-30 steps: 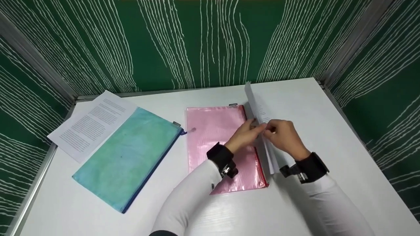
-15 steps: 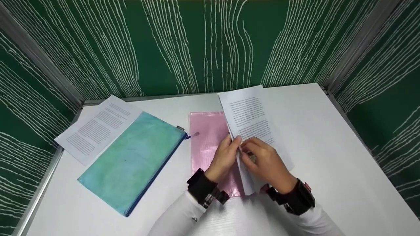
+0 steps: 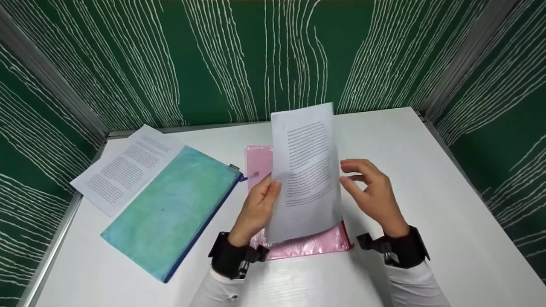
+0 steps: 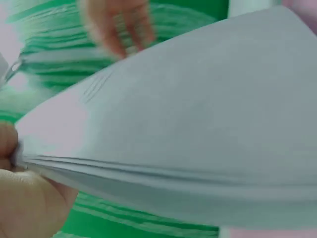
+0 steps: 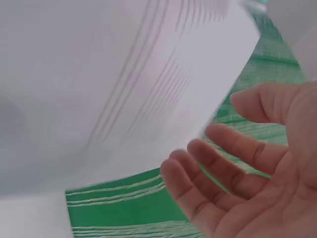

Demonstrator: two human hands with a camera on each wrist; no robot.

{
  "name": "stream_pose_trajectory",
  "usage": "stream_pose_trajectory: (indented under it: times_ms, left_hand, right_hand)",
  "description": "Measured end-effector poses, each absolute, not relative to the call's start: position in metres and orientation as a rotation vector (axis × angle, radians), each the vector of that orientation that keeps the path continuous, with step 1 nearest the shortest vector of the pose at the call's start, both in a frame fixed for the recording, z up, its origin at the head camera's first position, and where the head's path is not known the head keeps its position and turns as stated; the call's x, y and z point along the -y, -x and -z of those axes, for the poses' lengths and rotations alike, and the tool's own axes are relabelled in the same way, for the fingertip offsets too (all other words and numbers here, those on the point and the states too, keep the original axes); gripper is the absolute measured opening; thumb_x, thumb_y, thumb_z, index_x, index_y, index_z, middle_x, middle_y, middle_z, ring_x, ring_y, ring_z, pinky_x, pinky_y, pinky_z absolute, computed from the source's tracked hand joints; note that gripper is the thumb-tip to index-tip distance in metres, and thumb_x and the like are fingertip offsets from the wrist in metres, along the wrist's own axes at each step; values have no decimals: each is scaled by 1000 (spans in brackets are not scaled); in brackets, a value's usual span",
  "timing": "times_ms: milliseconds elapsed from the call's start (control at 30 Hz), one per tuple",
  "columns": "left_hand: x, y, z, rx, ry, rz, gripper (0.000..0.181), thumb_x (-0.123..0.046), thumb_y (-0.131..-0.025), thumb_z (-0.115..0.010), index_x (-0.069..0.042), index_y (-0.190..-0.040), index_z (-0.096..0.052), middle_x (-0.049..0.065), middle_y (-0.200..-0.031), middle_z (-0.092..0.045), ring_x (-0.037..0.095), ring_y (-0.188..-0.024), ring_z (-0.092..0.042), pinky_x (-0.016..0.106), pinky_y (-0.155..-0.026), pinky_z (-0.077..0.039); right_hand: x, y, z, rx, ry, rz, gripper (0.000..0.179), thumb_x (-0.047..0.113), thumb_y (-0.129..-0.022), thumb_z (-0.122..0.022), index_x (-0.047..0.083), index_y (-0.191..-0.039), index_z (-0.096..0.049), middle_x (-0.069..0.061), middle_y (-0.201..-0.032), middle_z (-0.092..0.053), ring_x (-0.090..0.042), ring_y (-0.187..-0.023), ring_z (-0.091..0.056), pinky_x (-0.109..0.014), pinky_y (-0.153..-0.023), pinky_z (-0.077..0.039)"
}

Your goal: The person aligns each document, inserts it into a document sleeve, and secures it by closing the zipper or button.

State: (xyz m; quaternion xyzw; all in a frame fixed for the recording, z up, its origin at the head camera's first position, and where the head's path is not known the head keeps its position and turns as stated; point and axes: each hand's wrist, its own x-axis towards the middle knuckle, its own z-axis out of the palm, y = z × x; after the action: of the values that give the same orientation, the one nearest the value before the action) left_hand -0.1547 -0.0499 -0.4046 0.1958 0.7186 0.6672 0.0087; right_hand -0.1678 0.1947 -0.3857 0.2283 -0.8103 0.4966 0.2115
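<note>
Several printed sheets [image 3: 305, 170] are held up by the left hand [image 3: 256, 209], its grip pinched on their left edge, thumb across the front and fingers behind, a hold that seems chosen to keep the pages together from one side alone. Layered edges show in the left wrist view, and the bundle bows along its length, likely because the far side has no support. Opposite, the right hand [image 3: 373, 196] holds nothing: its thumb and lightly bent fingers stand apart just beside the free right edge, placed, it appears, within ready reach of it; from where I stand, I cannot tell whether a fingertip brushes the paper. The sheets tilt upward above a pink pouch [image 3: 311, 247], hiding much of it. That pouch lies flat on the white counter [image 3: 435, 183], its red zipper [image 3: 345, 234] along the right side, perhaps turned so to be handy. On the left, a teal pouch [image 3: 170, 209] rests at a slant, with a page of text [image 3: 128, 168] jutting from its upper-left side; the pair looks set apart to leave both hands room. Black wristbands [image 3: 226, 256] ring the cuffs of white sleeves [image 3: 416, 283], and green panels [image 3: 294, 55] streaked with white lines rise behind the counter and at its flanks.
</note>
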Motion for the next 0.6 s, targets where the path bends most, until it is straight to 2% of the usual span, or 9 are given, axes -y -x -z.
stream_pose_trajectory:
  times_ms: [100,200,267,400,600]
  left_hand:
    - [60,151,399,-2318,-769,-2024,37,-18,-100,-35,-10,-135,-44,11,-122,-58,22,-103,-61,37,-84,-50]
    - [66,147,398,-2364,-879,-2010,37,-12,-99,-36,-7,-135,-44,11,-123,-58,23,-103,-61,37,-85,-50]
    - [68,146,398,-2371,-905,-2031,36,-10,-99,-36,-7,-133,-46,11,-121,-60,23,-102,-62,38,-83,-51]
    - [70,148,400,-2371,-886,-2098,34,-10,-99,-36,-5,-131,-47,12,-121,-59,24,-103,-61,38,-84,-50]
    - [68,156,403,-2346,-737,-2135,32,-6,-98,-36,-1,-126,-49,17,-117,-60,29,-103,-61,43,-85,-49]
  right_hand:
    - [-202,171,386,2318,-558,-1519,39,-3,-84,-62,-6,-121,-52,-20,-119,-56,-27,-104,-56,-24,-85,-47]
    - [-209,174,390,2333,-512,-1730,48,5,-86,-61,1,-131,-44,-15,-123,-54,-22,-110,-55,-23,-89,-46]
    - [-214,176,394,2286,-515,-1895,47,7,-88,-60,3,-131,-45,-13,-122,-55,-20,-111,-56,-23,-90,-45]
    - [-221,177,399,2131,-573,-2122,35,6,-90,-56,-2,-124,-51,-14,-117,-61,-23,-106,-60,-28,-90,-46]
    - [-219,173,397,2064,-533,-2205,35,8,-92,-54,-2,-125,-51,-15,-119,-61,-26,-106,-60,-33,-89,-47]
